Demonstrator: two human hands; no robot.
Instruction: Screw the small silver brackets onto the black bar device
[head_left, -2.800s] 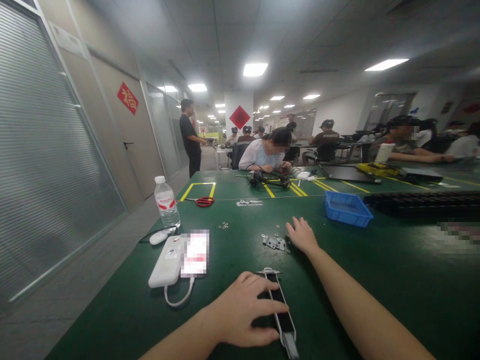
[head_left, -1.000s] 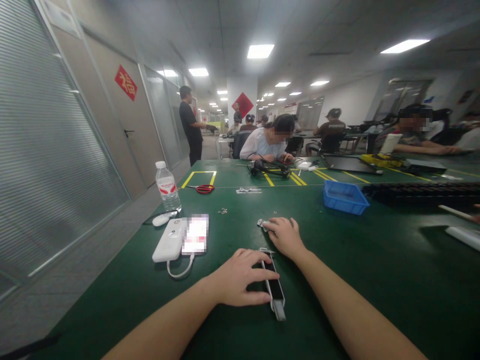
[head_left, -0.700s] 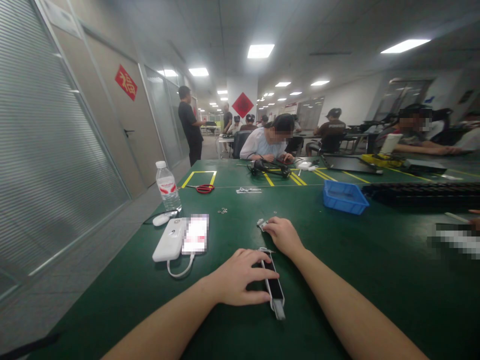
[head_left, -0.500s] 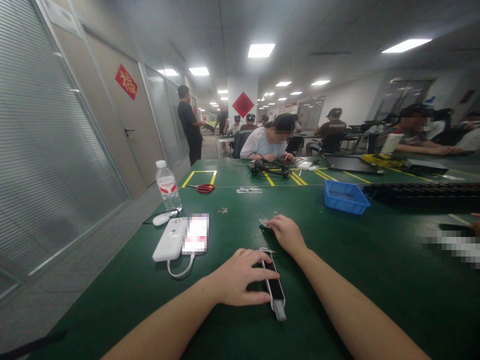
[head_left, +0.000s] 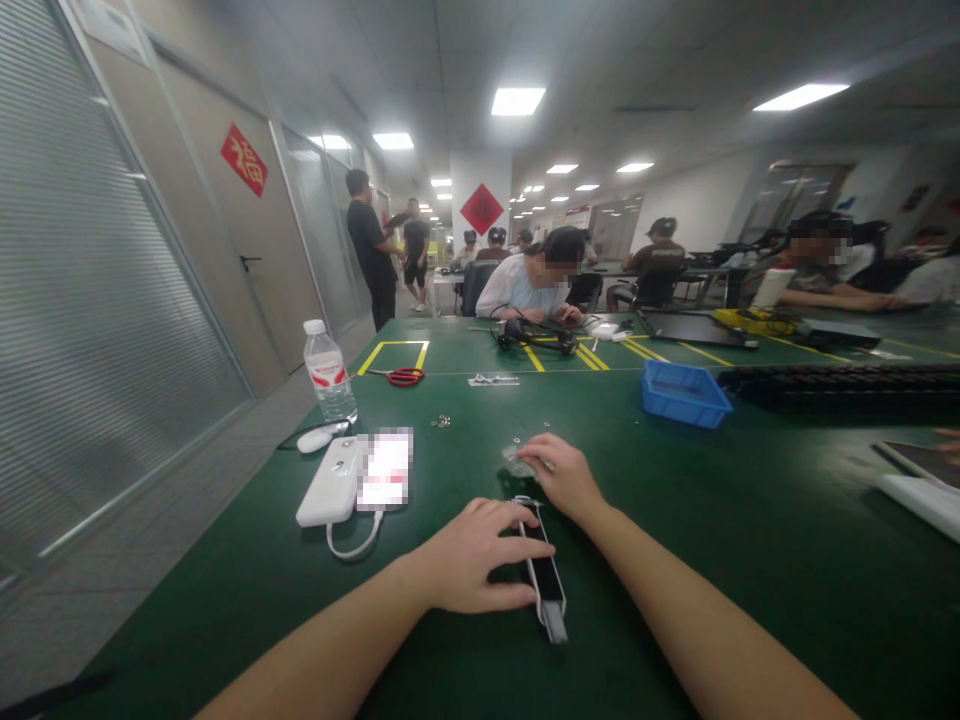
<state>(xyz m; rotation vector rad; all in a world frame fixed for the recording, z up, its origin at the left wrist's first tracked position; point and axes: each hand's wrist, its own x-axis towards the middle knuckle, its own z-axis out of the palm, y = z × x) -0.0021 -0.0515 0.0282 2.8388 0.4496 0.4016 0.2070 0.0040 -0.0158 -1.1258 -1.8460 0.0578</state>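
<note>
My left hand lies over a long, narrow device with a black top and a pale frame. Its fingers are spread across the top, and the thumb touches the near left edge. A grey end piece sticks out towards me, and a small metal part is at the far end. Just beyond, my right hand is closed, its fingertips pinching what looks like a small clear plastic bag, blurred. A small ring shows on the table beside the bag.
Left stand a water bottle, a white power bank and a cabled phone. Ahead lie several small rings, red-handled scissors and thin metal parts. A blue bin stands right; a person sits opposite.
My right hand has shifted slightly left and down with the clear bag, which has turned blurry. A small ring now shows beyond it. My left hand stays on the device.
</note>
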